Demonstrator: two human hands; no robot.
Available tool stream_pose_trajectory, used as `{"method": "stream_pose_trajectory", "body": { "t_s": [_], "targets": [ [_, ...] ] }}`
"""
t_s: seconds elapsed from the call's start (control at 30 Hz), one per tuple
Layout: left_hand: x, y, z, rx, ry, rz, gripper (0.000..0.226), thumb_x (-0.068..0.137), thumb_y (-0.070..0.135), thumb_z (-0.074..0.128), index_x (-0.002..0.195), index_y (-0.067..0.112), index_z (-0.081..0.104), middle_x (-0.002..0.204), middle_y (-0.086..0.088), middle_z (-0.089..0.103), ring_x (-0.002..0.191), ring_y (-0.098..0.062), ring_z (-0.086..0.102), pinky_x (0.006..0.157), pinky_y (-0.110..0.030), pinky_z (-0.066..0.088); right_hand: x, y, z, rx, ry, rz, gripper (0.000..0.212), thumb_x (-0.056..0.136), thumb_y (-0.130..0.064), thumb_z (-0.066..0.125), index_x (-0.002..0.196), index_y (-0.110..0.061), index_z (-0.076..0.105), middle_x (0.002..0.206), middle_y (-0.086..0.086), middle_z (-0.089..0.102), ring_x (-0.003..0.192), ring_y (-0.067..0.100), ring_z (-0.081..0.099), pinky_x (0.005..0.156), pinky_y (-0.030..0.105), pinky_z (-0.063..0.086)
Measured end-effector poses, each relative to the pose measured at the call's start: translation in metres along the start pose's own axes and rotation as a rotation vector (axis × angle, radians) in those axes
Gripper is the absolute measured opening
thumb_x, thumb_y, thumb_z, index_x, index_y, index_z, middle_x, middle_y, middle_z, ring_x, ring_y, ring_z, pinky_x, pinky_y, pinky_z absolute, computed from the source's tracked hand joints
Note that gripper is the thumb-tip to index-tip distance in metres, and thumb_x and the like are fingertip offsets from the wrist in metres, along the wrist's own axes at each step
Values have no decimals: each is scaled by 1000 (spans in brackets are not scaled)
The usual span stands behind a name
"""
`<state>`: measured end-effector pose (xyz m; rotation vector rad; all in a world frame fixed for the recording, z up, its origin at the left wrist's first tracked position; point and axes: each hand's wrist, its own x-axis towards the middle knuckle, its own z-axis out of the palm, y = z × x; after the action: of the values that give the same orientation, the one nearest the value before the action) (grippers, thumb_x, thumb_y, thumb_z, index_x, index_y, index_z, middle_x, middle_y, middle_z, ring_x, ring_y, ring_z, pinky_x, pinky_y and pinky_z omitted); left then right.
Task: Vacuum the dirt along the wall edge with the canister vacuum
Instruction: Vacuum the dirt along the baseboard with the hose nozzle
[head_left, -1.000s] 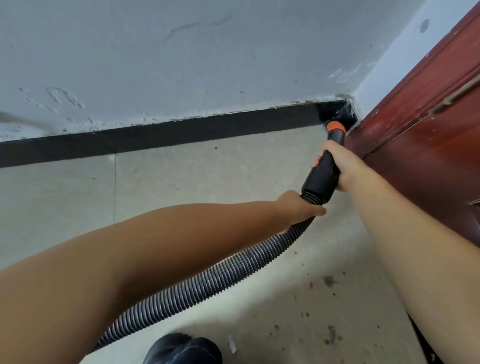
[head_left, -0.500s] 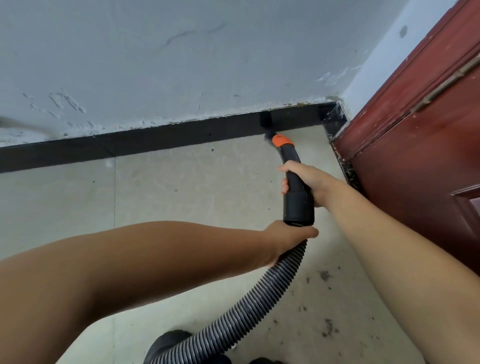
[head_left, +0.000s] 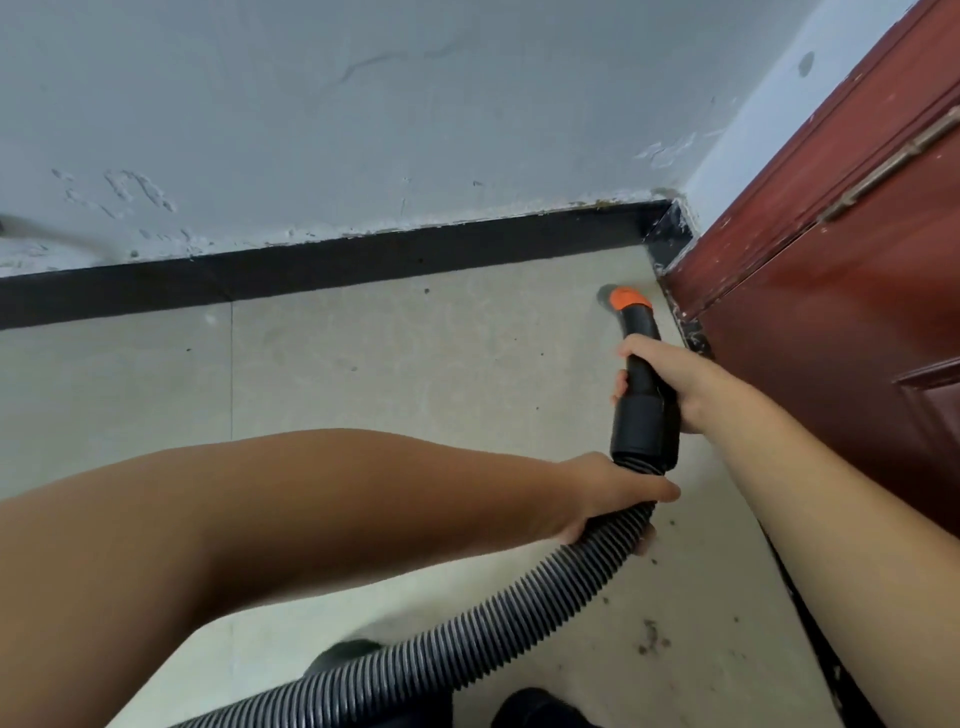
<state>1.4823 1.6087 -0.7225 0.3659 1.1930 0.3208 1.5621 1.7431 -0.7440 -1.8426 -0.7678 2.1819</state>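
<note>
A: where's the nozzle (head_left: 626, 300) sitting?
B: on the floor (head_left: 415, 364) just beside the door (head_left: 831, 312), near the corner. Right hand (head_left: 670, 379) is gripping the wand, left hand (head_left: 618, 499) is gripping the hose (head_left: 519, 618).

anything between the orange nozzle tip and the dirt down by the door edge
Nothing visible: bare beige tile floor lies between the orange-tipped black vacuum nozzle and the dark dirt specks along the red door's bottom edge.

Black ribbed hose (head_left: 467, 631), orange-collared black nozzle (head_left: 641, 358), dark red door (head_left: 831, 291), black skirting (head_left: 363, 262), beige floor (head_left: 389, 364).
</note>
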Motion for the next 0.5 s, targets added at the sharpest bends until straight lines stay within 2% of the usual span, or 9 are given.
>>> {"method": "stream_pose_trajectory", "body": {
  "t_s": [0.1, 0.17, 0.27, 0.37, 0.5],
  "targets": [
    [-10, -29, 17, -114, -11, -14, 26, 88, 24, 67, 100, 8, 49, 75, -7, 57, 56, -17, 58, 50, -26, 53, -18, 22, 13, -157, -77, 53, 14, 87, -17, 59, 89, -11, 46, 53, 6, 55, 42, 18, 53, 50, 30, 54],
    [-22, -43, 25, -175, 17, -8, 21, 88, 21, 67, 93, 9, 50, 73, -7, 55, 51, -14, 57, 47, -24, 51, -30, 33, 24, -214, -66, 53, 13, 88, -14, 57, 89, -11, 44, 53, 7, 55, 42, 19, 53, 49, 30, 54],
    [-46, -60, 26, -224, 31, -20, 18, 89, 20, 65, 87, 10, 50, 70, -7, 55, 41, -10, 56, 41, -19, 48, -49, 50, 40, -227, -9, 61, 12, 87, -11, 55, 90, -10, 43, 52, 8, 54, 41, 20, 52, 48, 29, 53],
    [-77, -74, 15, -229, 92, -39, 18, 88, 21, 65, 86, 11, 51, 70, -7, 55, 44, -11, 56, 45, -21, 50, -65, 61, 67, -218, 11, 96, 11, 87, -10, 55, 88, -9, 44, 51, 7, 53, 41, 20, 52, 48, 28, 52],
    [-124, -82, -18, -235, 220, -51, 19, 87, 22, 67, 89, 10, 52, 71, -8, 57, 44, -10, 57, 45, -20, 50, -77, 65, 120, -139, 5, 220, 13, 85, -13, 60, 89, -10, 48, 51, 6, 57, 43, 20, 55, 57, 33, 51]
  ]
}}
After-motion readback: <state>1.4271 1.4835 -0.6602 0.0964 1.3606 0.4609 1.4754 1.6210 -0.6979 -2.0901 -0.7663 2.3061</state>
